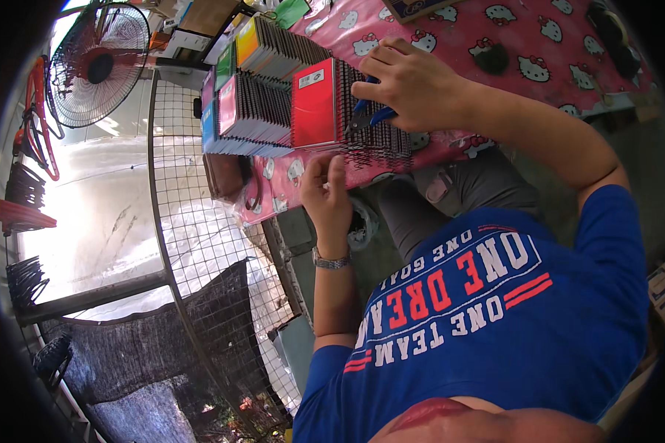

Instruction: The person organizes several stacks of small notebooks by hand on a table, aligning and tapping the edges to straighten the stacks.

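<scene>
My right hand [410, 85] is closed around blue-handled pliers [368, 115], whose metal jaws reach the black spiral binding of the front notebooks. The top one is a spiral notebook with a red cover [314, 107] and a small white label, at the front of a tightly packed row. Just below its lower edge, my left hand [325, 193] hangs with loosely curled fingers and the thumb apart from them. Nothing shows between those fingers, and the hand does not appear to touch the notebook. A metal-banded watch [331, 260] circles the left wrist.
More spiral notebooks with pink covers [229, 107], yellow covers [248, 43] and blue covers [209, 127] stand in rows behind and left. They rest on a pink patterned tablecloth [451, 59]. A standing fan [98, 68] and wire mesh [181, 133] are at the left.
</scene>
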Available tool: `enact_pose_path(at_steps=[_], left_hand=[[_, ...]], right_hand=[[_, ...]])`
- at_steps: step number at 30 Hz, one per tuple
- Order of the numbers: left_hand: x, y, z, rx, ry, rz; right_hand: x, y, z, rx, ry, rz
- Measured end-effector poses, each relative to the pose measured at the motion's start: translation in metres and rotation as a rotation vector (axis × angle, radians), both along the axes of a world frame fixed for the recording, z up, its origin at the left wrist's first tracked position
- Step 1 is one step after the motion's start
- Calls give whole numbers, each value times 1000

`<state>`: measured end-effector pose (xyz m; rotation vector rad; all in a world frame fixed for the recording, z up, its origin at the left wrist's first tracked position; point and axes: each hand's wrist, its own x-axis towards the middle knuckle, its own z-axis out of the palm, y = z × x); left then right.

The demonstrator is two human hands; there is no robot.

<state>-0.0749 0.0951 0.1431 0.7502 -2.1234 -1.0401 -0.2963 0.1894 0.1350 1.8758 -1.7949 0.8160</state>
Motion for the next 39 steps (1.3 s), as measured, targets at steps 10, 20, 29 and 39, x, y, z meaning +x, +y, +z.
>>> enact_pose_path(at_steps=[10, 20, 29, 39], left_hand=[[-11, -10, -12, -192, -133, -35], [-5, -2, -3, 194, -150, -33], [-11, 5, -6, 306, -87, -32], [-14, 7, -5, 240, -87, 32]], right_hand=[[11, -7, 31, 545, -55, -48], [1, -1, -2, -141, 99, -6], [7, 0, 4, 401, -48, -37], [8, -5, 5, 227, 25, -18]])
